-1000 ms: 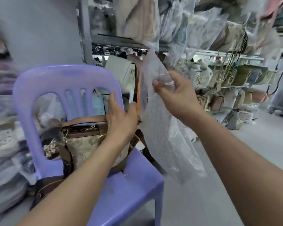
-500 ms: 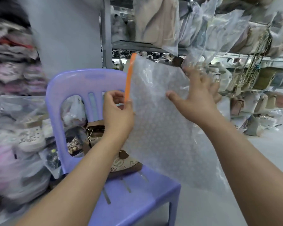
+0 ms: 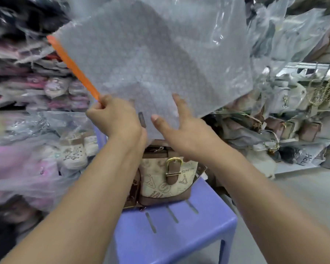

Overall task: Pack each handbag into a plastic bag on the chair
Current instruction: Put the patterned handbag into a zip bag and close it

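A frosted plastic bag [image 3: 152,60] with an orange strip [image 3: 74,67] along its left edge is held up in front of me, above the chair. My left hand [image 3: 116,119] grips its lower left corner at the strip's end. My right hand [image 3: 181,130] has its fingers spread against the bag's lower edge, thumb pointing left. Below both hands a cream and brown handbag [image 3: 166,178] with a gold buckle stands upright on the purple plastic chair [image 3: 171,231]. The bag hides the chair's back.
Stacks of wrapped shoes and pink packages [image 3: 36,130] fill the left side. Shelves with bagged handbags [image 3: 290,121] run along the right. Grey floor [image 3: 303,197] lies to the right of the chair.
The plastic bag has swung upward and now spreads above the hands. Both hands moved down to its lower edge, and the view has come closer to the handbag on the chair.
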Demonstrator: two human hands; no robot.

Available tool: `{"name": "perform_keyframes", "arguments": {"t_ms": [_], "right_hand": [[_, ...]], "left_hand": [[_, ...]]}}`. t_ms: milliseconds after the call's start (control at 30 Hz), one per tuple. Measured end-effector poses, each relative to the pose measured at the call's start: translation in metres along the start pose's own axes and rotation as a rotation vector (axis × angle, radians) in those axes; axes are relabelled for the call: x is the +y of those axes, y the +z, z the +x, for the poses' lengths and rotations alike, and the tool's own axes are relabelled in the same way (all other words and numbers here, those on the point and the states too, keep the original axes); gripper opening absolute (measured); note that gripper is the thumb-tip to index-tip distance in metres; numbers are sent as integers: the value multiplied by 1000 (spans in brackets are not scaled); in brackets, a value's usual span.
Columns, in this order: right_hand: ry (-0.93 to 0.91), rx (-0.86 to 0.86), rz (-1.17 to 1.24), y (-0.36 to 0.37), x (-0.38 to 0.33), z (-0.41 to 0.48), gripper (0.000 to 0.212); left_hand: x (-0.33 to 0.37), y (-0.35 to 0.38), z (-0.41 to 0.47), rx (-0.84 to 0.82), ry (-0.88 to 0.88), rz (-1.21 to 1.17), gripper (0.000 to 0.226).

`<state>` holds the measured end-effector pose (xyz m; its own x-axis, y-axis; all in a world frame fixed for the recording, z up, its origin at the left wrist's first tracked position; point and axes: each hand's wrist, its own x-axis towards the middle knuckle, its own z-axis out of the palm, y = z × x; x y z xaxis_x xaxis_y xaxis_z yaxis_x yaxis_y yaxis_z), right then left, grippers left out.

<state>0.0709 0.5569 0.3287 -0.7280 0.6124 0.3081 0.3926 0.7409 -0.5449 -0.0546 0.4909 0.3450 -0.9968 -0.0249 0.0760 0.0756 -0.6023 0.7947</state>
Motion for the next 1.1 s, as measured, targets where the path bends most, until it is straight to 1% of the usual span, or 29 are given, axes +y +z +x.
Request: {"name": "perform_keyframes", "arguments": {"t_ms": [33, 100, 133, 167, 200, 233, 267, 333, 400, 467, 533, 600, 633, 667, 700, 733, 767, 800, 867, 900, 933, 1000, 1067, 1100], "right_hand": [[16, -38, 37, 10, -5, 2, 92], [31, -76, 156, 27, -15, 6, 102], [36, -73, 238, 34, -19, 8, 106], [30, -58, 313, 40, -21, 10, 109], [6, -36, 345, 46, -21, 12, 112], [-36, -4, 333, 51, -19, 13, 111], [-88, 49, 290, 56, -16, 15, 105], [-163, 183, 205, 63, -8, 18, 88], [-166, 258, 156, 70, 1, 20, 84], [-149, 286, 85, 72, 7, 22, 89], [-163, 290, -31, 72, 11, 22, 94], [-180, 285, -122, 72, 16, 24, 98], [-187, 281, -145, 72, 18, 24, 99], [-199, 278, -155, 73, 20, 25, 100], [-217, 275, -158, 73, 21, 26, 99], [-233, 272, -156, 74, 23, 26, 96], [-241, 266, -153, 75, 25, 27, 93], [-244, 262, -151, 76, 27, 28, 91], [-260, 257, -148, 80, 33, 30, 88], [-275, 257, -144, 82, 37, 30, 88], [-289, 272, -136, 84, 40, 30, 89], [-259, 355, -84, 87, 48, 28, 93], [-143, 406, -2, 87, 56, 27, 96], [-91, 375, 44, 86, 61, 27, 98]], "left_hand": [[4, -8, 2, -28, -62, -13, 34], [3, -21, 11, 56, -226, -103, 16], [2, -27, 9, 93, -290, -96, 12], [-2, -33, 8, 98, -334, -70, 16], [-5, -40, 6, 67, -366, -43, 22], [-9, -46, 4, 28, -374, -12, 29], [-12, -53, 1, 9, -371, 32, 33], [-19, -65, -4, 23, -304, 157, 41], [-24, -76, -9, 31, -142, 327, 53], [-30, -89, -18, 21, 66, 577, 59], [-34, -101, -23, 19, 388, 726, 56], [-41, -110, -21, 1, 763, 820, 49], [-44, -113, -20, -46, 945, 900, 43], [-48, -115, -21, -123, 1091, 1006, 35], [-53, -116, -21, -206, 1189, 1121, 29], [-58, -116, -21, -283, 1231, 1243, 30], [-62, -117, -19, -355, 1245, 1338, 32], [-64, -117, -17, -404, 1257, 1416, 28], [-69, -115, -10, -475, 1286, 1513, 9], [-70, -112, -7, -502, 1262, 1537, 7], [-69, -108, -7, -525, 1187, 1564, 11], [-65, -100, -8, -545, 951, 1601, 10], [-62, -94, -5, -501, 770, 1534, 13], [-62, -92, -2, -460, 723, 1500, 14]]}}
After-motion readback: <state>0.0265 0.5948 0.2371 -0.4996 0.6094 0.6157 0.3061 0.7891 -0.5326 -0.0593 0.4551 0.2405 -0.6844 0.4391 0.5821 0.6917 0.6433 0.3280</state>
